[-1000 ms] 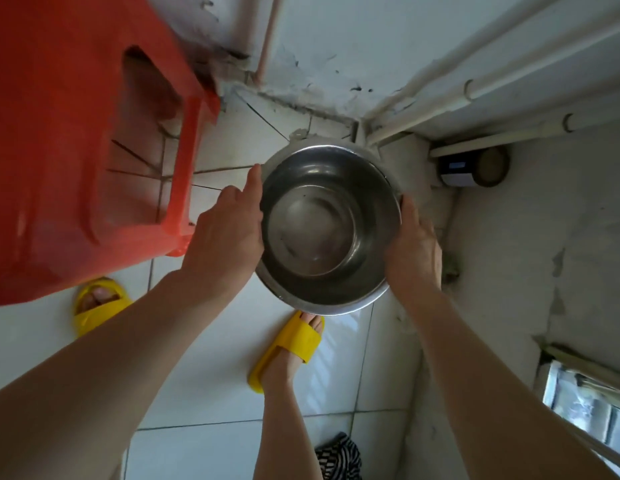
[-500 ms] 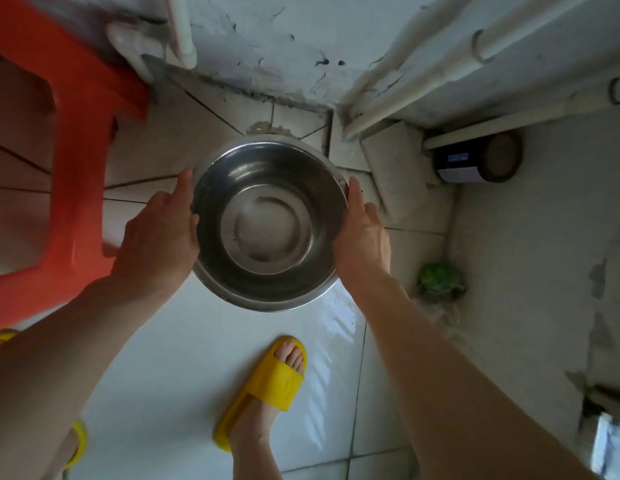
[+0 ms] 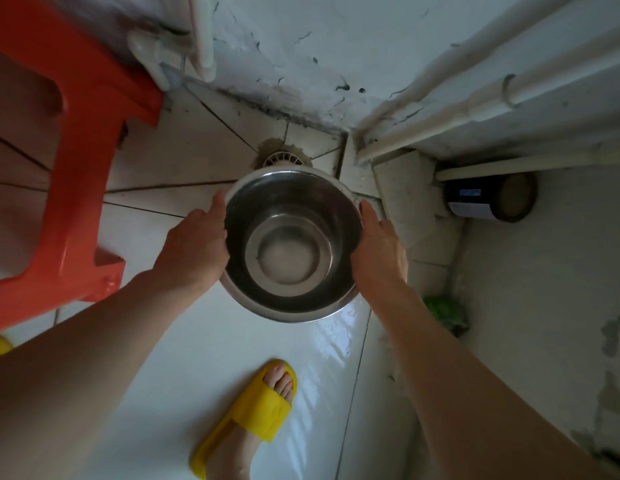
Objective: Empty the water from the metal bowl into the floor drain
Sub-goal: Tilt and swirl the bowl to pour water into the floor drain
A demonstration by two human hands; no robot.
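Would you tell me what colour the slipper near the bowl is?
Yellow; the slipper shows clearly in the head view.

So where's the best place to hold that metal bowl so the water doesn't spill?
Probably by the rim, one hand on each side, as now: the left hand and right hand clasp opposite edges of the metal bowl. It is wide, round and has no handles, so a grip from both sides should keep it level until it is tipped toward the floor drain.

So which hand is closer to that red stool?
Left. The left hand grips the bowl rim on the side toward the red stool; the right hand grips the opposite rim.
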